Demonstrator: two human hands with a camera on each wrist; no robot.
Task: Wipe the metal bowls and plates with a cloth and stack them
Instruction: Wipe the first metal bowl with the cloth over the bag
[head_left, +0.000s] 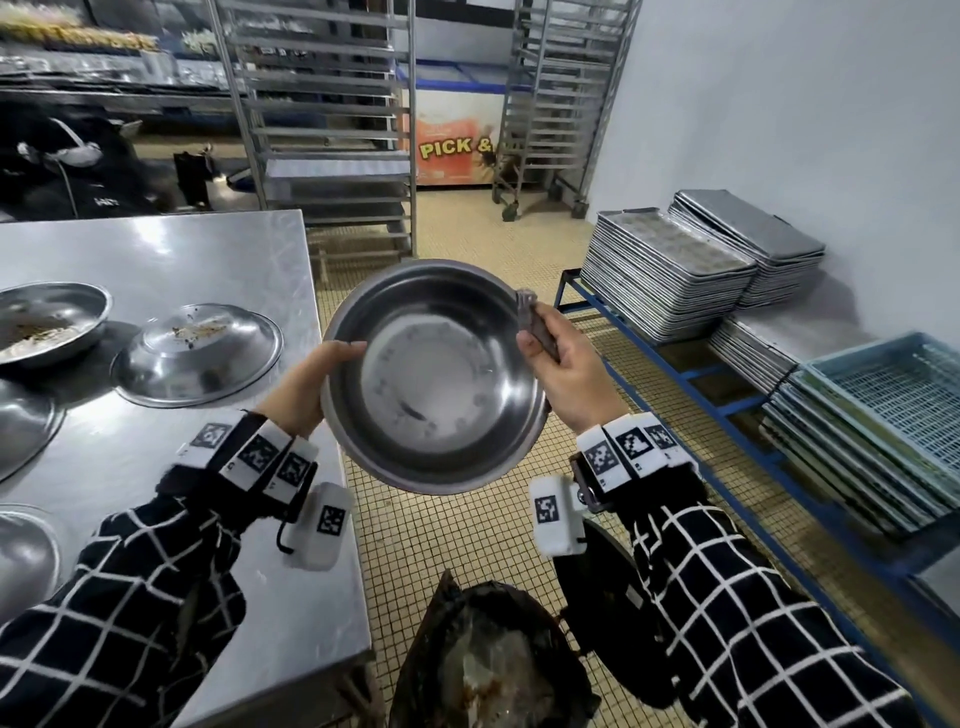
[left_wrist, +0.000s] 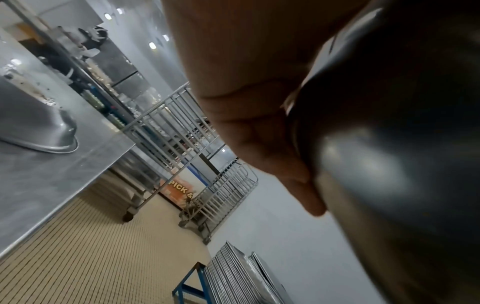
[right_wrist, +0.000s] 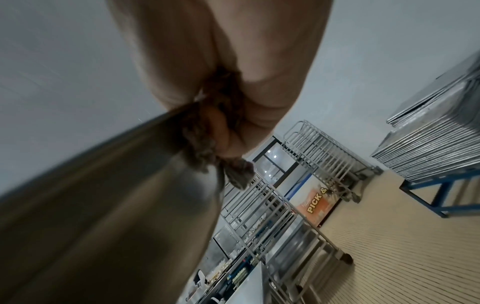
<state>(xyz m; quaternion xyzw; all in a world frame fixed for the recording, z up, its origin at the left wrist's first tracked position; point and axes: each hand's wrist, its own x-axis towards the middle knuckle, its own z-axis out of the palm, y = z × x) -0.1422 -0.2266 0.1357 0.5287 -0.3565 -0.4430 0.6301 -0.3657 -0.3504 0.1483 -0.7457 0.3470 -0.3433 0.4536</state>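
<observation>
I hold a round metal bowl (head_left: 434, 374) up in the air off the table's right edge, its inside tilted toward me. My left hand (head_left: 311, 384) grips its left rim, thumb over the edge. My right hand (head_left: 561, 358) pinches a dark grey-brown cloth (head_left: 535, 322) against the right rim. In the left wrist view the left hand (left_wrist: 259, 123) lies against the bowl's dark outer wall (left_wrist: 389, 164). In the right wrist view the cloth (right_wrist: 207, 148) is bunched between the right hand's fingers (right_wrist: 259, 98) and the bowl (right_wrist: 116, 205).
On the steel table (head_left: 182, 249) stand a bowl with food scraps (head_left: 47, 322), an upturned soiled bowl (head_left: 197, 353) and further metal dishes (head_left: 21, 431) at the left edge. A lined bin (head_left: 488, 660) stands below. Stacked trays (head_left: 670, 270) and blue crates (head_left: 883, 415) fill the right.
</observation>
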